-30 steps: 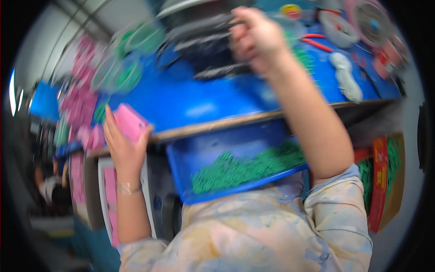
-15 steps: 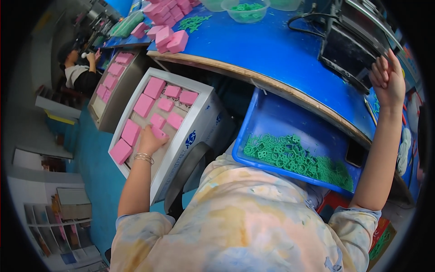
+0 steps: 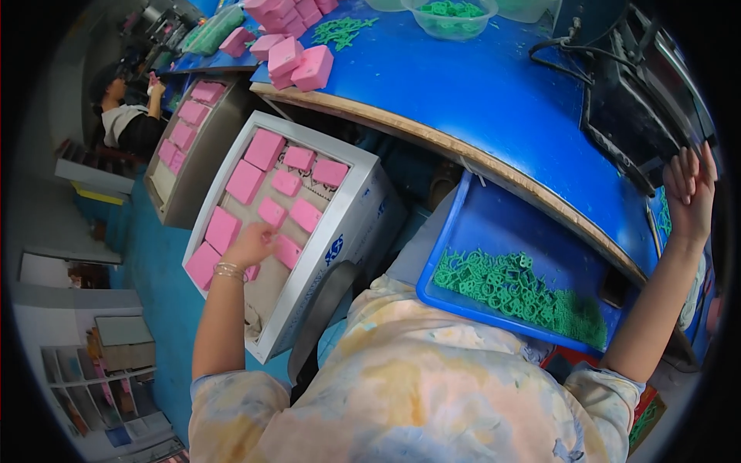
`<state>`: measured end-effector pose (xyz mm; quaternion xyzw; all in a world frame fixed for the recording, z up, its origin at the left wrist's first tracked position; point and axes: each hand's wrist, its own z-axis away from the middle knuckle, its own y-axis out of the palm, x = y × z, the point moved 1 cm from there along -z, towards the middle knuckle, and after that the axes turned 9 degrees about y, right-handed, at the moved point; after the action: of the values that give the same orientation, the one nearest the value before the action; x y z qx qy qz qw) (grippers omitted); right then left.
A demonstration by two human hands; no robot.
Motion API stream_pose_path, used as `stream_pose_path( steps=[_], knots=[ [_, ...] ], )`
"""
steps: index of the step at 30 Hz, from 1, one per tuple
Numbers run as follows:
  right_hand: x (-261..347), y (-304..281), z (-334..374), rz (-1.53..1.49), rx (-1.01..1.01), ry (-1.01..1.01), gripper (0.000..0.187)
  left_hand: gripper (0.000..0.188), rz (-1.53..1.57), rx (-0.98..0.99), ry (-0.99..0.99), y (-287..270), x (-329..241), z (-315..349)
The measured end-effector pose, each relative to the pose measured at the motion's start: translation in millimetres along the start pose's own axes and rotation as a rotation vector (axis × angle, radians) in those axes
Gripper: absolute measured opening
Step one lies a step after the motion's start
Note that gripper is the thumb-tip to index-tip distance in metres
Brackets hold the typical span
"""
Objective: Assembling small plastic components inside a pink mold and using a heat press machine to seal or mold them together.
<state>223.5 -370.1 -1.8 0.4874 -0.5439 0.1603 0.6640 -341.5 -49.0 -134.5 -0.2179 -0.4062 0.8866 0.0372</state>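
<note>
"While the pale box (image 3: pixel 372 212) stands at left, what reaches over it?"
"The left hand (image 3: pixel 253 245), half-curled, grip unclear; the right hand (image 3: pixel 687 181), loosely curled far right, hold unclear."
"And the pink blocks (image 3: pixel 245 181) inside?"
"Probably light, stiff; best pinched by opposite sides."

I see a short-sleeved, cream, peach, mustard and pale-blue blotched shirt (image 3: pixel 417 386) at six o'clock, and thin metallic left-wrist bangles (image 3: pixel 229 270) between eight and nine.
</note>
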Motion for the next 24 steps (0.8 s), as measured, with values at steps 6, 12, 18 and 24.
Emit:
stream_pose_path(
  steps=[6, 12, 18, 24],
  knots=[
    [1, 5, 11, -0.033, -0.011, 0.023, 0.036, 0.070, -0.327, -0.516, 0.250, -3, -20, -81],
    [-47, 15, 37, 0.390, -0.200, -0.040, 0.044, 0.073, -0.493, -0.607, 0.241, 20, -6, -147],
    [-97, 52, 55, 1.823, -0.367, -0.314, 0.031, 0.069, -0.471, -0.711, 0.368, 26, -5, -157],
    [-97, 31, 53, 1.437, -0.629, -0.193, 0.034, 0.065, -0.397, -0.729, 0.334, 23, -13, -149]
  ],
)
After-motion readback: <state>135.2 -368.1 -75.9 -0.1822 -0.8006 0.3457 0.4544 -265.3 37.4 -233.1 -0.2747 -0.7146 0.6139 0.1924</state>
